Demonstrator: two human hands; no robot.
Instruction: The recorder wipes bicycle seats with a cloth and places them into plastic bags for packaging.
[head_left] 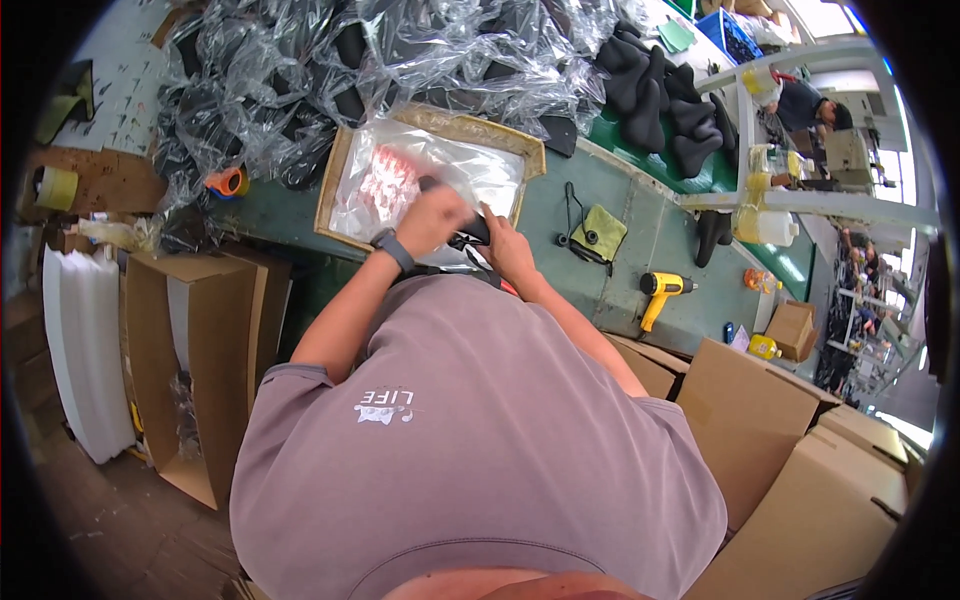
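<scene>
A shallow tan box (534, 160) lies at the bench's near edge, with clear plastic bags (372, 195) inside, some printed in red. Over it my left hand (435, 218), a dark watch on its wrist, is curled and blurred by motion. Something dark shows at its fingertips, too hidden to name. My right hand (510, 252) is closed on the side of a smooth black piece (474, 231), held low over the box's near side, close to my body. Both hands hide much of this piece, and its kind does not show.
Black saddle-shaped pads in clear plastic (400, 60) heap up behind the box; bare ones (645, 100) lie at far right. A green pouch (604, 232) and a yellow heat gun (660, 298) lie right. Cardboard boxes (745, 420) flank me; an orange tape roll (232, 182) lies left.
</scene>
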